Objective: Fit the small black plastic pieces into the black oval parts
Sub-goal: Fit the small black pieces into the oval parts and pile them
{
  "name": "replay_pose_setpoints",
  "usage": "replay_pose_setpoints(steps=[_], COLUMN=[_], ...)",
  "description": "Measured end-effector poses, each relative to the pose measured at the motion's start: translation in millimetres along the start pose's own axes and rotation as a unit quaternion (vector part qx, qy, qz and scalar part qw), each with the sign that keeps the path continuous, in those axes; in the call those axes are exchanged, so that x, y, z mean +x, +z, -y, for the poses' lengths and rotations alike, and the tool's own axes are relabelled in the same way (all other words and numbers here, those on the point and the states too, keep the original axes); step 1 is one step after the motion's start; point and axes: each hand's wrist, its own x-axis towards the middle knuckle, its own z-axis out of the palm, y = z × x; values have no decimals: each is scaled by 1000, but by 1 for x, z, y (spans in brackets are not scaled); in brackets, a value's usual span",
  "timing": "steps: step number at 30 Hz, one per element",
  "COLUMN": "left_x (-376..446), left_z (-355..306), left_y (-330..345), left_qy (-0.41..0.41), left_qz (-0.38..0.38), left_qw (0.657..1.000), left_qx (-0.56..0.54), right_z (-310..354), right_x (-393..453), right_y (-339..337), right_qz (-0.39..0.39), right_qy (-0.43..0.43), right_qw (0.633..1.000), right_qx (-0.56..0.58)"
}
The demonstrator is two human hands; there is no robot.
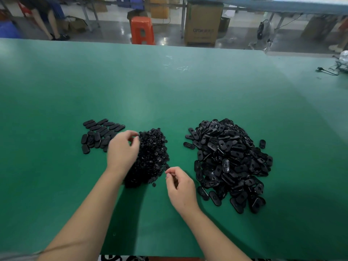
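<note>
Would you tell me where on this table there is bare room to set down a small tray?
The green table is bare behind all three piles, up to its far edge. Crowded: the strip from the finished ovals past the small pieces to the big oval pile, where both hands work.

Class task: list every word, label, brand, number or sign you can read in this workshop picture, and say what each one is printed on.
Tall cardboard box on the floor beyond the green table: one line of dark print on its front, too blurred to read.
Black-and-white patterned strip at the bottom edge: shapes only, no readable letters.
Black oval parts, small black pieces, orange stool: no text visible.
</note>
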Motion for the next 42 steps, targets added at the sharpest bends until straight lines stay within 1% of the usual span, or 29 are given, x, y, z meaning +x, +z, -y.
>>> replay_pose_setpoints(steps=[1, 3, 5, 7, 8, 11, 14, 15, 16, 17, 18, 19, 20, 21, 22, 23, 24, 25, 26, 27, 28, 29, 30, 31, 32, 33, 37, 39, 42], left_x=[-3, -10, -18, -24, -27, -35, -38, -38, -38, -37, -36, -36, -35, -35, -35, -35, -35, -35, -36, -35, -35, -34, -33, -31, -30, -29, -28, -29, -35], left_z=[-15, -45, -71, -91, -98, -112, -117, -118, -118, -118, -118, -117, -117, -117, -116, -115, -114, -113, -112, -110, -109, -107, -104, -101, -98, -94, -76, -66, -52], left_y=[5, 19, 37, 57, 67, 93, 112, 116, 120, 123, 125, 126, 127, 128, 128, 127, 126, 124, 121, 117, 114, 109, 104, 99, 94, 89, 67, 56, 44], left_qy=[28, 79, 117, 138, 145, 153, 152, 150, 151, 151, 152, 153, 155, 156, 156, 151, 144, 136, 128, 119, 105, 84, 61, 40, 22, 8, -13, 5, 50], left_qz=[29, 117, 213, 271, 282, 285, 298, 299, 297, 295, 296, 297, 298, 297, 293, 286, 277, 271, 268, 268, 272, 278, 281, 282, 282, 281, 265, 256, 238], left_qw=[999, 990, 970, 951, 945, 935, 924, 923, 923, 923, 924, 924, 923, 924, 927, 932, 938, 943, 946, 949, 952, 955, 957, 959, 958, 957, 958, 961, 967], left_qx=[-2, -4, 15, 59, 82, 144, 185, 192, 194, 194, 191, 188, 185, 181, 174, 164, 151, 139, 129, 116, 96, 64, 26, -11, -43, -67, -111, -108, -80], right_z=[0, 1, 3, 3, 0, -6, -5, -5, -4, 0, 0, 1, 2, -1, -6, -7, -5, -1, 2, 4, 7, 6, 5, 4, 1, 0, 3, 6, 6], right_x=[0, 2, 2, 3, 3, -1, -3, -1, 0, 0, 1, 1, -1, -5, -2, 1, 0, -1, 0, 1, 1, 0, 1, 2, 2, 3, 4, 3, 4], right_y=[0, 0, 0, 0, 0, 0, -3, -5, -6, -9, -12, -11, -11, -8, -6, -3, -3, -5, -7, -5, -4, -1, 0, -1, -1, -3, -4, -4, -7], right_qz=[-3, -8, -11, -16, -13, 16, 38, 44, 34, 14, 19, 23, 20, 10, 24, 26, 27, -15, -14, -23, -47, -51, -38, -15, -6, -6, -39, -42, -69], right_qy=[0, 1, -4, -4, 2, 66, 107, 93, 83, 89, 113, 116, 90, 37, 11, 32, 13, 36, 67, 77, 70, 60, 35, 33, 34, 28, 42, 64, 87], right_qw=[1000, 1000, 1000, 1000, 1000, 998, 993, 994, 992, 977, 919, 890, 922, 975, 993, 983, 975, 968, 959, 956, 965, 975, 986, 993, 998, 999, 998, 994, 981], right_qx=[-3, -11, -12, -14, -4, -9, 13, 33, 90, 194, 378, 441, 376, 218, 119, 176, 221, 246, 276, 282, 248, 210, 156, 116, 58, 28, 37, 79, 158])
